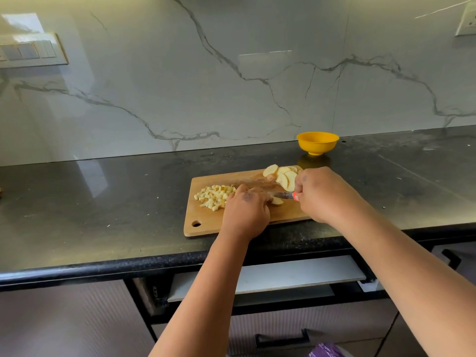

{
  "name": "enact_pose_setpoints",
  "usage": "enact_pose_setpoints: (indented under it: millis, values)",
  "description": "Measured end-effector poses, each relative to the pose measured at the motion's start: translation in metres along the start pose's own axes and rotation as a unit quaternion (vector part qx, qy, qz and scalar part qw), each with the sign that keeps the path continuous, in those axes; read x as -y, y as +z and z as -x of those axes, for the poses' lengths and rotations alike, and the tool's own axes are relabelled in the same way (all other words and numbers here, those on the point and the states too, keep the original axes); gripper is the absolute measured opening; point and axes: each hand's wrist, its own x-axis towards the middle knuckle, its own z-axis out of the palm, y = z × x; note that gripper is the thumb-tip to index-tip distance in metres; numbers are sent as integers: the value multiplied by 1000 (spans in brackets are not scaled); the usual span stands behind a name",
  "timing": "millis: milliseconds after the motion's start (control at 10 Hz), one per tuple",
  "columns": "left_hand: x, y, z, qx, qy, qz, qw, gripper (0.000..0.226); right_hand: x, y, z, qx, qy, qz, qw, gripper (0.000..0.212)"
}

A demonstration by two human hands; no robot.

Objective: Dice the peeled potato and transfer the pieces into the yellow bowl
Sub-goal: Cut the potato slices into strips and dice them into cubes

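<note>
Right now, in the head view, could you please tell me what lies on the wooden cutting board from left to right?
Round hanging hole → pile of pale diced potato cubes → left hand → steel knife blade → right hand gripping the orange knife handle.

A black stone counter (103,202) runs along a white marble-look wall (180,86) with grey veins. A switch panel (31,51) sits on the wall at far left, a socket (467,20) at far right. Below the counter, a pale drawer (296,275) stands pulled out.
</note>
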Motion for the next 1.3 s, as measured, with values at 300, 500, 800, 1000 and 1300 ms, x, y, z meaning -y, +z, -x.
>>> enact_pose_setpoints:
  millis: [300, 500, 800, 1000, 1300]
  values:
    - [1, -4, -2, 39, -12, -2, 999, 39, -4, -23, 2, 134, 24, 63, 989, 37]
    - [2, -3, 0, 27, -16, 35, 999, 40, -24, -33, 20, 67, 1, 33, 997, 13]
    - [1, -4, 5, -8, -18, 31, 999, 36, -13, -2, 13, 6, 33, -63, 997, 9]
    - [1, -3, 4, -15, -29, 9, 999, 35, -6, 8, 14, -2, 13, -44, 999, 13]
    - [-5, -8, 7, -3, -26, -18, 999, 41, 19, -7, -3, 169, 36, 34, 984, 46]
